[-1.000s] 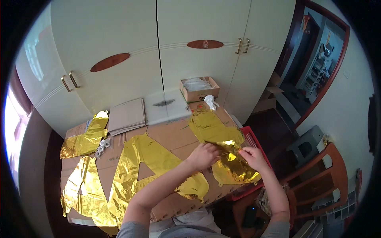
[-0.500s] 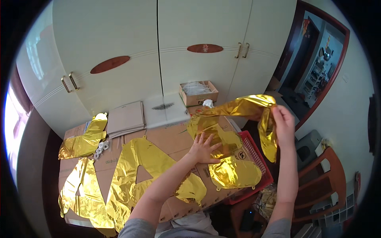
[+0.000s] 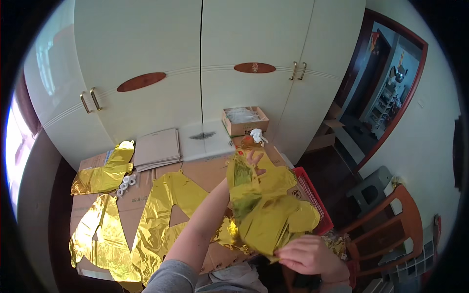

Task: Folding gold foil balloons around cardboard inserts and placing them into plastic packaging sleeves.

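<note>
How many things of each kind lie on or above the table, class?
Gold foil balloons: 4, one held, three lying flat
Cardboard boxes: 1
Flat cardboard stacks: 1
Red baskets: 1
Total: 7

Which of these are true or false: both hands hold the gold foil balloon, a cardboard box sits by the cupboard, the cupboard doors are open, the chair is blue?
1. Both hands hold the gold foil balloon. True: the left hand grips its top end, the right hand pinches its lower edge.
2. A cardboard box sits by the cupboard. True.
3. The cupboard doors are open. False: they are shut.
4. The chair is blue. False: it is reddish-brown wood.
</note>
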The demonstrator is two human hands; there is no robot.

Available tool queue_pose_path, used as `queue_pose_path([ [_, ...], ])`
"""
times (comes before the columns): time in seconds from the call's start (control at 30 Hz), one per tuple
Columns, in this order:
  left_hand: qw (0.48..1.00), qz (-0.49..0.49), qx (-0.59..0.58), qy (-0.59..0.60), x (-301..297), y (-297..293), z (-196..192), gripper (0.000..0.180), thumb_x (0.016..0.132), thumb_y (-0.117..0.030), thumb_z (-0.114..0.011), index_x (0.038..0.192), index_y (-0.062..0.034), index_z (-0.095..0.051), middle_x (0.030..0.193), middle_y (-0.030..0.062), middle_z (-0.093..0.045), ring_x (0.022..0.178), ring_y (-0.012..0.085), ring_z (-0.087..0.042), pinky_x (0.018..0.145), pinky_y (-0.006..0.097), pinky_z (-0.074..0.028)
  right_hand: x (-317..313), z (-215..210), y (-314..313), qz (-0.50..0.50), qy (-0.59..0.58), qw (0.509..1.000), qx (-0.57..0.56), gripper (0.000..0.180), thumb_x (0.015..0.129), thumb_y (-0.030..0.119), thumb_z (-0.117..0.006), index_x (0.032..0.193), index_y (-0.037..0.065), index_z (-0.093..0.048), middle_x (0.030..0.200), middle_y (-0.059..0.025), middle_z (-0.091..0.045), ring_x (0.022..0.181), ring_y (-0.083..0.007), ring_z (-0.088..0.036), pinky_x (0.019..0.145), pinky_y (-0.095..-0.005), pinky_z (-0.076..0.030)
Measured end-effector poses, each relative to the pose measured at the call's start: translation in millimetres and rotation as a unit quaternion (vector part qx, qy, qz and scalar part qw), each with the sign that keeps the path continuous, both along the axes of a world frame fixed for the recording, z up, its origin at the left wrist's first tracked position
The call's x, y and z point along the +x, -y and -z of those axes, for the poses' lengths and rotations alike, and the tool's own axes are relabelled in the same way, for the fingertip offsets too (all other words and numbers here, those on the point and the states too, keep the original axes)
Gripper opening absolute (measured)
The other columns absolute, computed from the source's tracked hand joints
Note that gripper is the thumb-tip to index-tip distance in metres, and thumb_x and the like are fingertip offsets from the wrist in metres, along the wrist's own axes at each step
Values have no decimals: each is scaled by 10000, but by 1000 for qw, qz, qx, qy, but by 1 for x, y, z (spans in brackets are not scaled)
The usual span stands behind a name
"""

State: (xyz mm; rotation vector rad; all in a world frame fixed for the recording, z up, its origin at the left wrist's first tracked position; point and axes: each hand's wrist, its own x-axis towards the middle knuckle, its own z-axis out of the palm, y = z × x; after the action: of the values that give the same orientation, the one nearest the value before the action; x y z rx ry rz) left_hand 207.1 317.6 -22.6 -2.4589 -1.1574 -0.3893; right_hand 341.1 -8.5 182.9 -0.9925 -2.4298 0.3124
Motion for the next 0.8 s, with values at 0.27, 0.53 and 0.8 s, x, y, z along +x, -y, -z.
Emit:
queue_pose_path([
  [0.27,824,17,-486,289,-52,11,-44,624,929,-500,-531,1376,-66,-491,1381,255,-492,1117,423,-588,938,451,-479,-41,77,6,-14,-77,997,25,153,799,164,-741,924,95,-685,901,-13,-694,771,-177,-681,662,-309,-538],
  [0.53,637,-110,-640,416,-208,58,-75,683,979,-597,-384,1409,-69,-427,1214,123,-590,1006,230,-646,798,325,-531,-95,133,9,-76,-38,996,-3,124,805,179,-718,886,98,-670,889,-10,-685,770,-172,-674,673,-301,-536],
  [0.8,619,-94,-569,533,-228,119,-45,770,836,-99,-729,1491,-116,-325,985,85,-645,857,147,-635,749,273,-519,-139,147,-1,-133,-29,991,1,129,797,175,-712,884,98,-656,883,-5,-677,781,-169,-666,672,-304,-525],
])
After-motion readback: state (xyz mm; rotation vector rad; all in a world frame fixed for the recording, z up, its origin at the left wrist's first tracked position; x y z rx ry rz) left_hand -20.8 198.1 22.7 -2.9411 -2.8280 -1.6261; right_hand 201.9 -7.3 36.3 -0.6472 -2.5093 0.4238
